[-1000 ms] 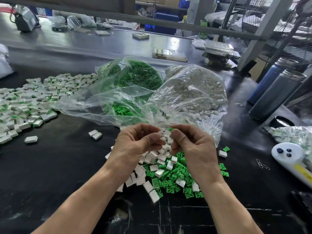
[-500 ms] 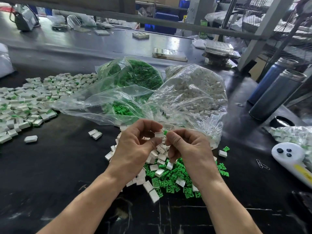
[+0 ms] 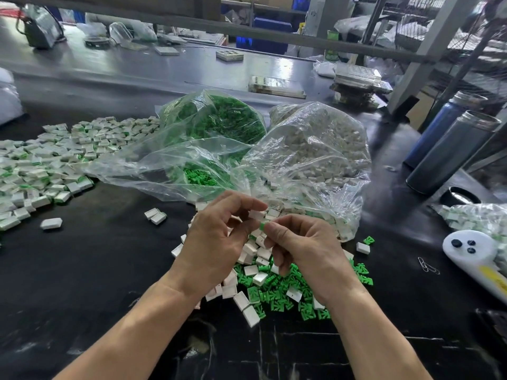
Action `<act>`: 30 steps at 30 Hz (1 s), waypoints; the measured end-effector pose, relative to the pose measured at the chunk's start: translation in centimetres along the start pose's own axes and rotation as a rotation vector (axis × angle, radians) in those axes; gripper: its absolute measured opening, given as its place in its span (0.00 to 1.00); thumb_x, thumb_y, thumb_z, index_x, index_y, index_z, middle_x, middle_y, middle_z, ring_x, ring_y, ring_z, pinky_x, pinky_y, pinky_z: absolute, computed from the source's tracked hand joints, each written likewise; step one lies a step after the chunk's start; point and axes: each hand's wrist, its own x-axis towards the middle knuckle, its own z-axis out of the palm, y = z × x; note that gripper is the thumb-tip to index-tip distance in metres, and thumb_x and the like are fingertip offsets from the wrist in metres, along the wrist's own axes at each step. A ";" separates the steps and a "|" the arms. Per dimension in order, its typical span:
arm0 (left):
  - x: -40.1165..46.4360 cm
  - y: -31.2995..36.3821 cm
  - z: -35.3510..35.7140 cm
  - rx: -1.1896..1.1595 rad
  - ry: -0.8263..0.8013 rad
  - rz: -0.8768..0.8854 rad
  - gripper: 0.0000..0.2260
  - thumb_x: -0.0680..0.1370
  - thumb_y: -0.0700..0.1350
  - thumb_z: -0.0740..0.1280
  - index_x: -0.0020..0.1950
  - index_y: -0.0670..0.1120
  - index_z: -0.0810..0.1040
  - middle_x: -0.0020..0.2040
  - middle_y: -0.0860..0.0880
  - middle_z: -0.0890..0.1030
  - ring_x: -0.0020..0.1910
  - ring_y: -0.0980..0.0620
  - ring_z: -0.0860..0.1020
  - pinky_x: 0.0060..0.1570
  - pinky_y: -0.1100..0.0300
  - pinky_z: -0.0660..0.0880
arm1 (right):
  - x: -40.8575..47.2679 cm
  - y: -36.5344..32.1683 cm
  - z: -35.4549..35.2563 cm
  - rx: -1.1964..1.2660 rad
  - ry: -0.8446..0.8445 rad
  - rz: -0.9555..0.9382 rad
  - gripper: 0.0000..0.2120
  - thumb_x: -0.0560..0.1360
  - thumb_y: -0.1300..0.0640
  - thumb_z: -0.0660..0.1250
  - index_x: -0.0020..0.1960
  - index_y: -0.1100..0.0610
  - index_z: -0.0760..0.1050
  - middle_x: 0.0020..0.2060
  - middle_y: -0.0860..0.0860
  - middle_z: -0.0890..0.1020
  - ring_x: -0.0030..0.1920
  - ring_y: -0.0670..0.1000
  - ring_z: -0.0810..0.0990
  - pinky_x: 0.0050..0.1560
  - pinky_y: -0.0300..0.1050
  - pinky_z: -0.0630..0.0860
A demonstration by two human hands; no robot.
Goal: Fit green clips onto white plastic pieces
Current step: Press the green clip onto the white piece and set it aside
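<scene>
Above the mixed pile at six o'clock, the left hand (image 3: 216,242) pinches a small white plastic piece (image 3: 255,215) while the right hand (image 3: 303,246) pinches a green clip (image 3: 262,226) at its three o'clock edge; square it and press straight in.

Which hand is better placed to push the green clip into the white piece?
Probably the right hand: it pinches the green clip, right beside the white piece held by the left hand.
</scene>
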 end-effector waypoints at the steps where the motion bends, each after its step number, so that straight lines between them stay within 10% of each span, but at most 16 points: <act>1: 0.0 0.0 0.0 -0.014 0.003 -0.003 0.16 0.77 0.35 0.74 0.54 0.56 0.83 0.50 0.59 0.81 0.46 0.53 0.82 0.46 0.63 0.80 | 0.0 0.0 0.0 0.016 0.008 -0.001 0.07 0.79 0.53 0.74 0.45 0.55 0.84 0.37 0.60 0.85 0.30 0.55 0.78 0.29 0.44 0.76; 30: -0.2 -0.3 0.4 0.027 -0.013 0.071 0.20 0.76 0.36 0.75 0.57 0.60 0.80 0.52 0.59 0.81 0.52 0.55 0.82 0.50 0.69 0.77 | 0.4 0.4 -0.2 0.090 0.001 -0.009 0.08 0.80 0.53 0.72 0.46 0.57 0.84 0.38 0.57 0.85 0.32 0.56 0.78 0.31 0.44 0.77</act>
